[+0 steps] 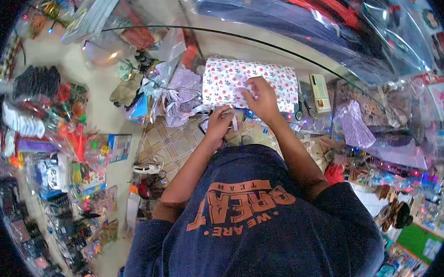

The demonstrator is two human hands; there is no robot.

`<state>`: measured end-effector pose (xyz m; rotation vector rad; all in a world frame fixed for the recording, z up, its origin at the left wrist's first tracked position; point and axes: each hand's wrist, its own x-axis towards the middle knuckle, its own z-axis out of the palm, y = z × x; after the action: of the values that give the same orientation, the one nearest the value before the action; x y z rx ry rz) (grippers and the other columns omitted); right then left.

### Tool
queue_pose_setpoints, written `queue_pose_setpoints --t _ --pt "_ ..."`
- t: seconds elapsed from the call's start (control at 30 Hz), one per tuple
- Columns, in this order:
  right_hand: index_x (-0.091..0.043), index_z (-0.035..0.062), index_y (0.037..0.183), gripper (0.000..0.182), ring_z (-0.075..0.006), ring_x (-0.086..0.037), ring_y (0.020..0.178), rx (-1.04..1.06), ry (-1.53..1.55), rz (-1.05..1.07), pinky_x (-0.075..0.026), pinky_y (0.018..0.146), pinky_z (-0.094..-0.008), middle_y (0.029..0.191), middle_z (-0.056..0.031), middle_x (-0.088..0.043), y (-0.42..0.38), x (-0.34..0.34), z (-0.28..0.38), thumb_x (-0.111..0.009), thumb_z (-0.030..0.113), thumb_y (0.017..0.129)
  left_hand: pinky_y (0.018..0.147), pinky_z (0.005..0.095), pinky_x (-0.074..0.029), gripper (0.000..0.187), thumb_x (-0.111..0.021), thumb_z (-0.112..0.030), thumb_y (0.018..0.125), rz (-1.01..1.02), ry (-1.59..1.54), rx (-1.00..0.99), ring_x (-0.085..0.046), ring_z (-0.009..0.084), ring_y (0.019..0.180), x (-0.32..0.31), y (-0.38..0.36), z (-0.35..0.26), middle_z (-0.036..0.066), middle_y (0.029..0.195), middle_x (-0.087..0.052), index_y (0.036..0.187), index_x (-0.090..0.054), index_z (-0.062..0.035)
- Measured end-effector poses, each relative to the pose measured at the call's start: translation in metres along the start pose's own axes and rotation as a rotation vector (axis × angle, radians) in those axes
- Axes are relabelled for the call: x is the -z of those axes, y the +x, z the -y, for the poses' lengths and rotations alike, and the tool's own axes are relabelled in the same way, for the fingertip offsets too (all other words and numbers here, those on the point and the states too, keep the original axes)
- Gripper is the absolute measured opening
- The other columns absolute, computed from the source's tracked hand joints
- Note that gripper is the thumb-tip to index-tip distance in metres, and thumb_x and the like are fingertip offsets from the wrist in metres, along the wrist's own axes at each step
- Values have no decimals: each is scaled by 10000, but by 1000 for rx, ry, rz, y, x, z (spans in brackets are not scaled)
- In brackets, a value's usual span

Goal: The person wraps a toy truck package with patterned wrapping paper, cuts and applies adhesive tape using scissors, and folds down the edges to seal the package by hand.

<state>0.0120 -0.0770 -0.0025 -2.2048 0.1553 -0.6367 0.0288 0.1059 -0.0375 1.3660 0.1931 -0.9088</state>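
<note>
A box wrapped in white floral paper (225,78) lies on a glass counter (268,47). My right hand (261,97) rests on the box's near edge, fingers pinching a small white piece, which looks like tape. My left hand (219,122) is just below the box, closed on a thin white strip, possibly tape or ribbon (234,121). Both forearms reach forward from my dark blue shirt.
Scissors (301,110) and a cream tape dispenser (320,92) lie right of the box. Crumpled lilac wrap and ribbons (176,97) sit to its left. Shelves packed with toys and packets (64,144) line the left; more goods crowd the right.
</note>
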Motion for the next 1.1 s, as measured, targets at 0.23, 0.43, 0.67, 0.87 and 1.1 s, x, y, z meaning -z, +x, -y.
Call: queue_pose_setpoints --t 0.23,0.43,0.67,0.87,1.1 --pt "-623 20 1035 227 -336 -640 814 -440 -148 -742 -520 738 -412 904 -188 -641 -66 53 -50 -677 178 881 682 333 -554 397 -644 -296 962 41 1 -49 -699 213 798 1 -2 0 68 953 -642 1291 -541 -100" --pt "-651 5 1111 390 -408 -574 962 -493 -737 -506 -472 829 -467 1034 -247 -589 -104 85 -65 -734 266 834 746 368 -577 404 -640 -295 964 68 -1 -77 -697 227 852 4 4 3 88 988 -627 1292 -528 -89" --pt "-690 9 1057 338 -416 -586 977 -544 -704 -473 -482 877 -466 1003 -242 -621 -122 86 -69 -735 198 779 755 384 -593 406 -628 -270 973 105 -28 -96 -699 254 890 7 7 5 105 1026 -623 1295 -501 -58" --pt "-705 2 937 247 -410 -603 960 -595 -707 -470 -500 845 -473 1023 -235 -624 -127 87 -55 -732 181 770 759 389 -602 375 -604 -232 985 104 1 -42 -694 257 891 9 11 1 115 1031 -608 1293 -499 -47" --pt "-692 -25 899 298 -408 -611 923 -759 -712 -305 -513 797 -488 1024 -233 -604 -135 97 -45 -747 239 773 708 361 -574 316 -600 -237 986 96 15 -27 -694 213 816 10 13 -1 66 946 -638 1253 -532 -82"
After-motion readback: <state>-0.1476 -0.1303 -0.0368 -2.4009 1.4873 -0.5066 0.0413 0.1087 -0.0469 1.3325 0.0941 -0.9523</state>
